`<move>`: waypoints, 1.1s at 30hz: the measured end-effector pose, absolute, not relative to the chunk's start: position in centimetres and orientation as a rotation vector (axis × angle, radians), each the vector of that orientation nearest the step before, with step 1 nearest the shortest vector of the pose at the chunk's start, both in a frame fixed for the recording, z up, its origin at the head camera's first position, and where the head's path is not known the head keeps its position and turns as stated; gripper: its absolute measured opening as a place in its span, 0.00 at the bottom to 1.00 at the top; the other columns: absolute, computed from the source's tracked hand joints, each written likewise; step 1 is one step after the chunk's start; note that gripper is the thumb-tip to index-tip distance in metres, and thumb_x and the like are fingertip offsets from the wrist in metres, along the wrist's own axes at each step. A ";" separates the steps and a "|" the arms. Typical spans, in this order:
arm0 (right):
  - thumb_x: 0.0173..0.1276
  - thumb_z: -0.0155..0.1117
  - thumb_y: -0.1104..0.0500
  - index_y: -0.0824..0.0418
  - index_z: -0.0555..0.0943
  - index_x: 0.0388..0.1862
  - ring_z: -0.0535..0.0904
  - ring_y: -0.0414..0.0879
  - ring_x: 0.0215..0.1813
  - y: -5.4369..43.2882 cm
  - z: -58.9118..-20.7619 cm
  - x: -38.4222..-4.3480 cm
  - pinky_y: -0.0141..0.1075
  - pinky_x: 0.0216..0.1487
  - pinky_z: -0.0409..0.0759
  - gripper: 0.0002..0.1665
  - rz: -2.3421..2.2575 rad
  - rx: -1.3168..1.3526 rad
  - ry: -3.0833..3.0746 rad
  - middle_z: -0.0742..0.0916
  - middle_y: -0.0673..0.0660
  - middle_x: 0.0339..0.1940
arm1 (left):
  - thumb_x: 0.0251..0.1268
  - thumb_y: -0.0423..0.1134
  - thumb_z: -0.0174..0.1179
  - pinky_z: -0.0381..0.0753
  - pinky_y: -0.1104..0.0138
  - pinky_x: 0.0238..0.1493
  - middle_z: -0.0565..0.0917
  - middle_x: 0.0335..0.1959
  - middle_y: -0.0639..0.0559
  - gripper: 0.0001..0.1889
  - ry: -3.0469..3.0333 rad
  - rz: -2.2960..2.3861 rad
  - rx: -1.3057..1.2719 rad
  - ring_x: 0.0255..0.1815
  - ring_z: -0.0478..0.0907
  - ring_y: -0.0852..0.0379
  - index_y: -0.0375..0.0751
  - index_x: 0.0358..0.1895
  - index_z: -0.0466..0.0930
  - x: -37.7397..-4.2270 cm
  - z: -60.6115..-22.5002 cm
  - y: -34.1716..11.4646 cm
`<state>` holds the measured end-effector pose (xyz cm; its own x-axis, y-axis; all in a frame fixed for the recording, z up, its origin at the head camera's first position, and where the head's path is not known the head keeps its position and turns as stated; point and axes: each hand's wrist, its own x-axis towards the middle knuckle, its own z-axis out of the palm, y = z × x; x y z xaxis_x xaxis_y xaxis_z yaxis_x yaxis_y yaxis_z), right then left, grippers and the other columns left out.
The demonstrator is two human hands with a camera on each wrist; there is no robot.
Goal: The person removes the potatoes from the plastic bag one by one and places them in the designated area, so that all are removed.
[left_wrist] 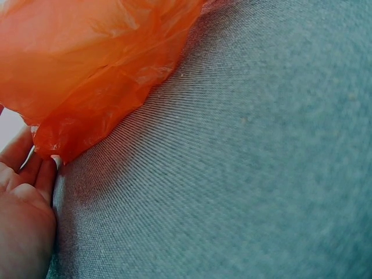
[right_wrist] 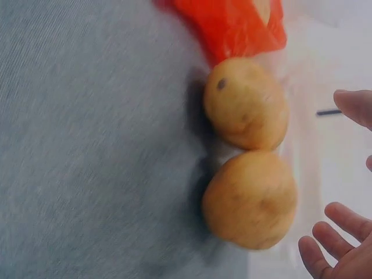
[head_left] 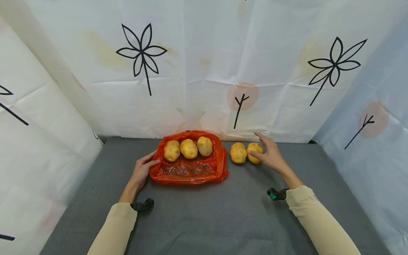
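A red plastic bag lies on the table with its mouth open upward. Three potatoes rest inside, a left one, a middle one and a right one. My left hand holds the bag's left rim, thumb over the edge and fingers outside. Right of the bag, two potatoes sit side by side, the nearer to the bag and the outer one. Over the outer potato my right hand hovers with fingers spread; the right wrist view shows it apart from both potatoes.
A grey cloth covers the table. White drapes with black plant drawings stand behind it and at both sides. Each wrist carries a small dark camera, one on the left and one on the right.
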<state>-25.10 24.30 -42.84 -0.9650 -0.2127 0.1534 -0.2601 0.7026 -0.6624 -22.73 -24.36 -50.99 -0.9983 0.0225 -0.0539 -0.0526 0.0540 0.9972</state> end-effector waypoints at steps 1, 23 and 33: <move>0.70 0.71 0.53 0.59 0.59 0.82 0.65 0.73 0.67 24.1 -42.6 -25.0 0.70 0.60 0.66 0.47 1.123 0.408 -2.835 0.69 0.75 0.70 | 0.76 0.38 0.59 0.74 0.76 0.58 0.64 0.77 0.44 0.30 2.242 2.122 -0.032 0.77 0.61 0.47 0.41 0.78 0.64 -22.7 -51.0 -24.4; 0.69 0.71 0.54 0.52 0.63 0.80 0.71 0.64 0.66 15.8 -41.0 -25.1 0.61 0.64 0.71 0.44 1.419 0.681 -2.720 0.72 0.67 0.71 | 0.76 0.39 0.59 0.73 0.75 0.60 0.63 0.78 0.44 0.30 2.252 2.118 -0.058 0.77 0.60 0.47 0.41 0.78 0.64 -22.6 -50.9 -24.4; 0.69 0.72 0.52 0.50 0.64 0.80 0.71 0.67 0.67 12.8 -41.7 -26.4 0.57 0.65 0.73 0.44 1.524 0.682 -2.733 0.73 0.69 0.71 | 0.76 0.38 0.59 0.74 0.79 0.57 0.64 0.77 0.45 0.30 2.224 2.121 -0.071 0.77 0.60 0.49 0.43 0.77 0.65 -22.6 -50.8 -24.3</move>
<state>-26.38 12.79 -41.74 -0.9075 -0.3920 0.1509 -0.3344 0.4569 -0.8243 -22.62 -24.34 -50.81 -0.9967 0.0133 -0.0806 -0.0799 0.0481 0.9956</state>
